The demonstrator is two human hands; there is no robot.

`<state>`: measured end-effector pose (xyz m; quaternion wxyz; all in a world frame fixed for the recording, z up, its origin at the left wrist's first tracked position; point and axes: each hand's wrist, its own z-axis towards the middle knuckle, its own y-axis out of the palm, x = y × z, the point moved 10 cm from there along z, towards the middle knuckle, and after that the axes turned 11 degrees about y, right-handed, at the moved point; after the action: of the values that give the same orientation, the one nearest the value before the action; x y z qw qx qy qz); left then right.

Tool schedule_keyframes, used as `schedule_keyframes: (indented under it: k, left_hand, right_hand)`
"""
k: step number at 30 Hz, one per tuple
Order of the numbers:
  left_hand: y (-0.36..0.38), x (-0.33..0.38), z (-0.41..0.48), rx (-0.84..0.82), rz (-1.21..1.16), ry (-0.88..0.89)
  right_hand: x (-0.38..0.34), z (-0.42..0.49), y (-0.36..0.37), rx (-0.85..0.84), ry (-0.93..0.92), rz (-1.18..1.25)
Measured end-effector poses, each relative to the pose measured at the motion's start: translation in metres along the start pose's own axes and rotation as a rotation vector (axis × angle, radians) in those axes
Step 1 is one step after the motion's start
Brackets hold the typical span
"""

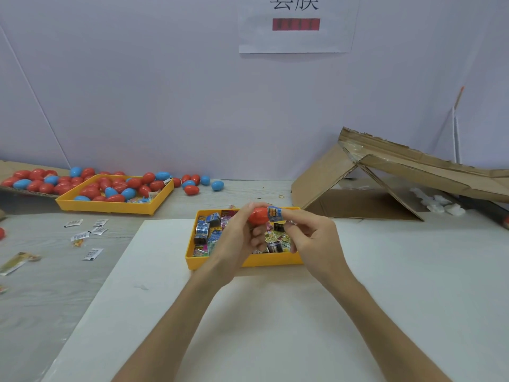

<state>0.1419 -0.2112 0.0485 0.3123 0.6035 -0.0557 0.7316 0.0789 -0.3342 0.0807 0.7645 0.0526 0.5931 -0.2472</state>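
My left hand (237, 238) grips a red plastic egg (258, 216) above the near yellow tray (271, 261). My right hand (311, 238) pinches a small blue printed sleeve (275, 213) at the egg's right end. The tray below holds several small printed packets (205, 230); my hands hide its middle. Whether the sleeve sits over the egg's tip or just against it, I cannot tell.
A second yellow tray (110, 206) at the back left holds several red and blue eggs, with more loose eggs (191, 190) around it. Small sachets (91, 253) lie scattered at the left. An opened cardboard box (385, 172) leans at the right. A white board (248, 326) covers the near table.
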Motion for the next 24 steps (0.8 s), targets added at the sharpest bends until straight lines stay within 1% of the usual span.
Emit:
schedule_keyframes:
  k: [4,8,13,18,24]
  left_hand:
    - [0.003,-0.002,0.0,-0.05,0.029,0.02]
    - [-0.002,-0.003,0.001,-0.069,0.118,0.028]
    - [-0.004,-0.002,0.001,-0.074,0.298,0.054]
    - [-0.004,0.008,-0.003,-0.046,0.466,0.139]
    - [-0.002,0.017,-0.004,-0.036,0.461,0.201]
  right_hand:
    - [0.001,0.002,-0.003,0.016,0.01,0.008]
    - [0.0,0.001,-0.002,-0.006,0.024,0.009]
    - [-0.003,0.0,0.002,-0.054,-0.002,-0.024]
    - [-0.008,-0.003,0.005,-0.054,-0.058,-0.07]
    - [-0.013,-0.006,0.007,-0.069,-0.101,-0.058]
